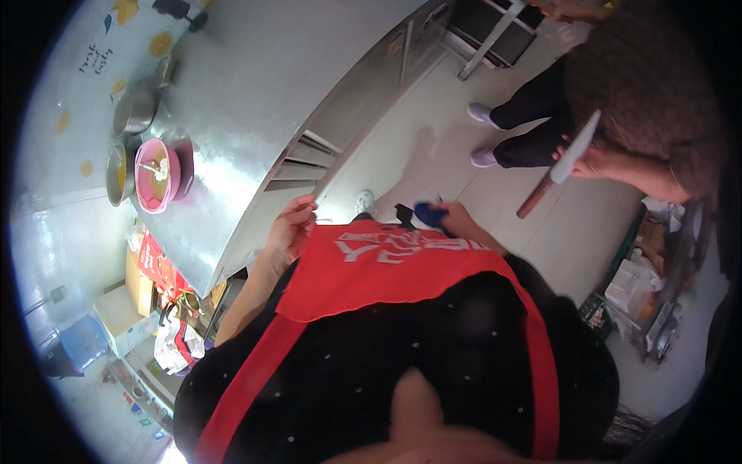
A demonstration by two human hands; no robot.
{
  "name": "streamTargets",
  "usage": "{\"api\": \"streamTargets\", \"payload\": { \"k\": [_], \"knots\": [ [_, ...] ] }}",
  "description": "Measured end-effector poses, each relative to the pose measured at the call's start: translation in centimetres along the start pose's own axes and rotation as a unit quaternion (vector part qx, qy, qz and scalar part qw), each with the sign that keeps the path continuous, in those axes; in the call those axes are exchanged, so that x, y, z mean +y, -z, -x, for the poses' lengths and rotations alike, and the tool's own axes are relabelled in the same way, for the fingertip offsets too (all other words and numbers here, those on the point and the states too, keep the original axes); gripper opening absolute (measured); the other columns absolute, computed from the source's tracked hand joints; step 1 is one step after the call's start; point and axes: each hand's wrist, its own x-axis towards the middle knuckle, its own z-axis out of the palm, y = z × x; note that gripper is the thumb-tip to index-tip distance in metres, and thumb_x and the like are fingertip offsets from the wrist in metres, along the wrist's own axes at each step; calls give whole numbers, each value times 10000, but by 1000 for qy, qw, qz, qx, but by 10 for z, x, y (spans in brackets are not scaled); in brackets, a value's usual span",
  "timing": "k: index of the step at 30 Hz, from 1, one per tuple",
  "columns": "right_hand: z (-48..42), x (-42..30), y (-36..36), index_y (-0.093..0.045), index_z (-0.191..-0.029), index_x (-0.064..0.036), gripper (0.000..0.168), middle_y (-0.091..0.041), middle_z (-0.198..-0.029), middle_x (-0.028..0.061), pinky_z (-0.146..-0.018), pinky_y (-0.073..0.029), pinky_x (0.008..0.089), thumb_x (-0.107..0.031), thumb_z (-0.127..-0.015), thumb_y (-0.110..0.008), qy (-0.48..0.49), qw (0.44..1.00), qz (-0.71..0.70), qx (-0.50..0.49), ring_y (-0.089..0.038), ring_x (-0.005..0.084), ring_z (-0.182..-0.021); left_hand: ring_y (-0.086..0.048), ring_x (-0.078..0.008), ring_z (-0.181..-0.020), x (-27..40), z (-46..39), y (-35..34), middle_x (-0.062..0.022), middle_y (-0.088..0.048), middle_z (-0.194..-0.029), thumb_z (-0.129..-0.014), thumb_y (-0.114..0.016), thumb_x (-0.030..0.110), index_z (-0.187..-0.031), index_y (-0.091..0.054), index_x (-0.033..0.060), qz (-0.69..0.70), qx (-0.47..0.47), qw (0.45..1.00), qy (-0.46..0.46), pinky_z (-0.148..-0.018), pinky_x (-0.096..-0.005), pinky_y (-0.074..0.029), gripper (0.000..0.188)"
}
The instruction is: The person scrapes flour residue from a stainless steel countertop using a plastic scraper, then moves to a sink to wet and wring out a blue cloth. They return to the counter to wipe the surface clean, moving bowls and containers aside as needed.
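My left hand (294, 226) is raised beside the left edge of my red apron (400, 272), its fingertips drawn close together. A thin dark strand shows by those fingers; whether they pinch it I cannot tell. On the other side, my right hand (458, 219) holds a dark blue object (430, 214), blurred and partly covered by the fingers. Just left of it is a small black piece (404, 215), perhaps attached. The apron bears white lettering and hides part of what lies below my hands.
A steel counter (249, 116) at left bears a pink basin (156, 194) with food and metal bowls (134, 110). At right, a co-worker's hand (591, 162) holds a knife (574, 148) pointing up and away. Crates (597, 316) and packages (632, 284) stand at lower right.
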Motion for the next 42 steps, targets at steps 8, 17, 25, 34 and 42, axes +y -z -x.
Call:
{"api": "streamTargets", "payload": {
  "k": [8,17,25,34,42],
  "knots": [
    [300,208,75,-568,-1195,-89,459,-603,-1151,116,-923,-422,362,-194,-753,-635,-133,949,-142,248,-567,279,-1061,-484,-72,-669,-141,-10,-237,-31,-573,-944,-833,-532,-28,-1082,-560,50,-59,-351,928,106,-582,-206,-391,262],
    [442,256,191,-487,-1278,-105,519,-544,-1238,113,-959,-390,433,-267,-794,-583,39,580,-725,368,-505,305,-1137,-498,-132,-726,-298,-6,-468,-77,-523,-925,-747,-546,-62,-1012,-563,26,-175,-449,851,211,-638,-240,-410,279],
    [411,238,496,-388,-1316,-107,608,-534,-1216,124,-876,-434,480,-262,-772,-611,246,522,-659,482,-530,328,-1057,-553,-123,-782,-397,-124,-638,-59,-577,-885,-815,-582,-21,-1011,-567,26,-112,-407,881,212,-697,-225,-466,203],
    [479,280,692,-413,-1273,-38,627,-544,-1155,178,-884,-428,472,-374,-774,-590,284,475,-622,554,-547,344,-994,-578,-121,-761,-491,-232,-916,-55,-591,-875,-867,-575,49,-962,-551,24,-176,-405,871,217,-701,-211,-517,101],
    [504,431,765,-419,-1290,-82,506,-560,-1171,152,-807,-470,485,-296,-839,-500,223,340,-652,640,-571,344,-958,-470,-74,-567,-536,-393,-1136,-22,-560,-755,-876,-574,103,-920,-556,49,-169,-384,894,157,-474,-193,-378,72]
  ]
}}
